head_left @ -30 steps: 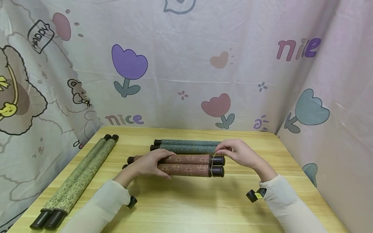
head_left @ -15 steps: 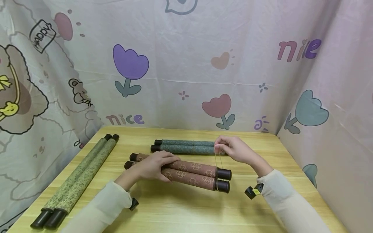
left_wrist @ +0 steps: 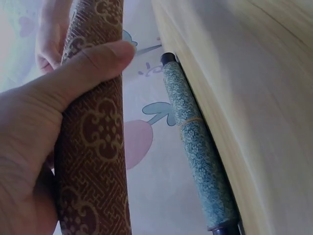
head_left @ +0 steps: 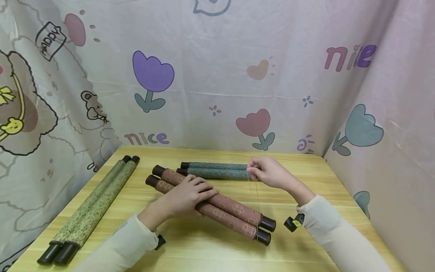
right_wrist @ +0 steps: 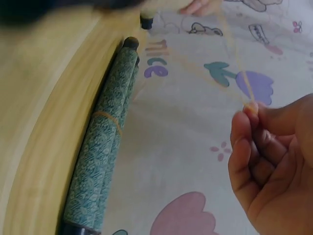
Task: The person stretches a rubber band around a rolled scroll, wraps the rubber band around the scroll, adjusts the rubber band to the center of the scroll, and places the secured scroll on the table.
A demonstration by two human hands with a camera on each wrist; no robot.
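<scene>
A pair of reddish-brown scrolls (head_left: 238, 213) with gold flower patterns and dark end knobs slants down to the right over the table in the head view. My left hand (head_left: 190, 196) grips them around the middle, its thumb across the patterned cloth (left_wrist: 100, 142) in the left wrist view. With thumb and fingertips, my right hand (head_left: 268, 173) pinches a thin tan rubber band (right_wrist: 246, 85). The band is stretched from those fingertips down to the scrolls' right end, where it loops around by the dark knobs.
Behind lies a pair of teal scrolls (head_left: 207, 173), bound at the middle by a rubber band (right_wrist: 108, 117). Two yellow-green scrolls (head_left: 88, 207) lie side by side along the left of the wooden table (head_left: 204, 257). A printed curtain (head_left: 204, 75) encloses the back and sides.
The reddish-brown scrolls have swung, right end down and toward me, left end up. My right hand has shifted slightly up and left, and the rubber band is stretched much longer.
</scene>
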